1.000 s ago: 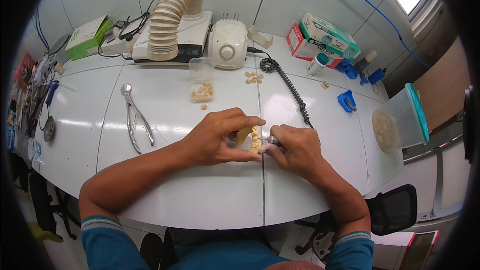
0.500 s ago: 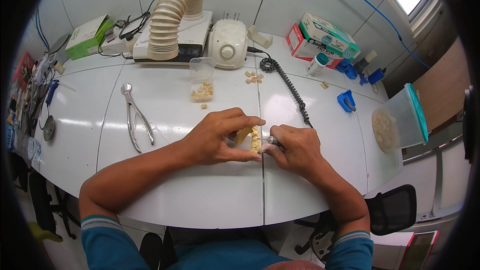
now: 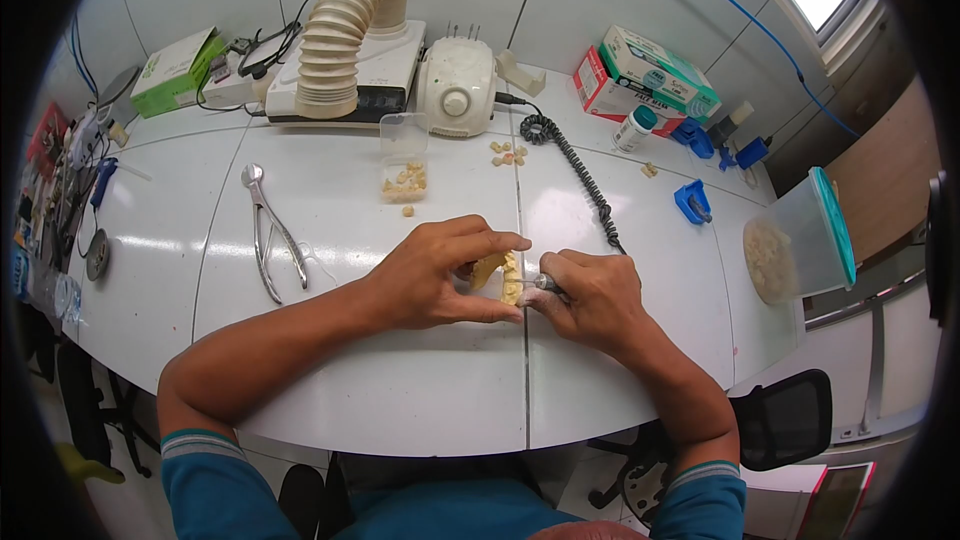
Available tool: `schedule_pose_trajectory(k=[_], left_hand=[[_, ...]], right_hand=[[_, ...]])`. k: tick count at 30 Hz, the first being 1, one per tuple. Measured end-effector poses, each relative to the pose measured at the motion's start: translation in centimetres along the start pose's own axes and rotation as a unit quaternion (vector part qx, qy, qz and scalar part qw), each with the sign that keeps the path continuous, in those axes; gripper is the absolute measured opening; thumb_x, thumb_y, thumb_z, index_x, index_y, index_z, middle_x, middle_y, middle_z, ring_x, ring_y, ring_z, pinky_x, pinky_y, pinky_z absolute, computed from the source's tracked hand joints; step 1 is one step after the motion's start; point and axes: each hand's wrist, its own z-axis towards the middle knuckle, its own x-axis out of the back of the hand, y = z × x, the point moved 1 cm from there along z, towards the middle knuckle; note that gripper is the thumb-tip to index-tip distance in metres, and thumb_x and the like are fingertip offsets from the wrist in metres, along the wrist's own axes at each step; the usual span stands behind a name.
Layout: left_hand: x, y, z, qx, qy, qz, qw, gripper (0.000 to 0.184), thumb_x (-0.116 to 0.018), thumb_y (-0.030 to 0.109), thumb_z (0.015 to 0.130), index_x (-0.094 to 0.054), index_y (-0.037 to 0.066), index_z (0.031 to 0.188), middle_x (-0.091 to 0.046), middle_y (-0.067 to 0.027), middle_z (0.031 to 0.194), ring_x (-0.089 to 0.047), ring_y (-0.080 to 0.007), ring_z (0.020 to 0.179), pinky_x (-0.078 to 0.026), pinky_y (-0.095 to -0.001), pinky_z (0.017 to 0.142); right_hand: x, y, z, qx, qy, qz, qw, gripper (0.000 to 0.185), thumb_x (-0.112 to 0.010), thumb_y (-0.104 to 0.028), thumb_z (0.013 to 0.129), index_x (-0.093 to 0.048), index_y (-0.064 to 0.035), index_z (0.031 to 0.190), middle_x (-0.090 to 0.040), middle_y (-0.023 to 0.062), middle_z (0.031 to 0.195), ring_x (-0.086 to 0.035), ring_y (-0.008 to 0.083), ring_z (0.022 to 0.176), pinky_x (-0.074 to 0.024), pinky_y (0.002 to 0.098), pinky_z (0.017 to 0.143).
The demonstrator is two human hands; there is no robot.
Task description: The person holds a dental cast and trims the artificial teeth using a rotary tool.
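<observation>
My left hand [image 3: 440, 275] is closed around a yellow dental cast [image 3: 512, 292], thumb at its near end and fingers at its far end. The row of teeth on the cast faces right. In my right hand [image 3: 600, 300] is a rotary handpiece [image 3: 546, 282], gripped like a pen, its thin bur pointing left and reaching the teeth. White dust coats the fingertips of that hand. A coiled black cord [image 3: 580, 178] runs from behind the hand to the white control unit [image 3: 456, 90]. Part of the cast is hidden by my left fingers.
A plaster nipper [image 3: 262, 220] lies at left. Behind my hands stand a small clear box [image 3: 404, 180] of tooth-like pieces and a ribbed suction hose [image 3: 330, 50]. Mask boxes [image 3: 650, 75], a white bottle [image 3: 634, 128] and a tub with a teal lid [image 3: 805, 240] are at right.
The bur has shifted slightly left and toward me across the teeth of the cast. Both hands otherwise keep their places and grips.
</observation>
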Motion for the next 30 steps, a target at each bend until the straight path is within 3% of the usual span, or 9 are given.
schedule_pose_trajectory(k=[25, 28, 30], left_hand=[[-0.05, -0.02, 0.1, 0.0, 0.011, -0.005, 1.0, 0.074, -0.098, 0.047, 0.083, -0.073, 0.01, 0.142, -0.068, -0.009, 0.103, -0.071, -0.0229, 0.088, -0.062, -0.0352, 0.072], [0.34, 0.49, 0.16, 0.025, -0.015, 0.007, 1.0, 0.076, -0.101, 0.041, 0.08, -0.072, 0.01, 0.143, -0.073, -0.0102, 0.111, -0.075, -0.0228, 0.097, -0.065, -0.0356, 0.08], [0.17, 0.2, 0.13, 0.015, -0.004, 0.004, 1.0, 0.076, -0.099, 0.046, 0.082, -0.072, 0.01, 0.143, -0.07, -0.0094, 0.105, -0.073, -0.0228, 0.091, -0.063, -0.0353, 0.075]], right_hand=[[-0.22, 0.03, -0.03, -0.009, 0.015, 0.009, 1.0, 0.037, -0.087, -0.042, 0.091, -0.07, -0.0083, 0.096, -0.072, 0.0071, 0.079, -0.069, 0.0285, 0.061, -0.0494, 0.0418, 0.053], [-0.1, -0.02, -0.04, -0.007, 0.011, 0.008, 1.0, 0.037, -0.086, -0.041, 0.091, -0.071, -0.0083, 0.096, -0.072, 0.0065, 0.078, -0.069, 0.0279, 0.061, -0.0493, 0.0418, 0.053], [0.06, -0.09, -0.05, -0.007, 0.006, 0.006, 1.0, 0.036, -0.086, -0.041, 0.091, -0.071, -0.0082, 0.096, -0.072, 0.0065, 0.078, -0.07, 0.0278, 0.062, -0.0493, 0.0416, 0.053]])
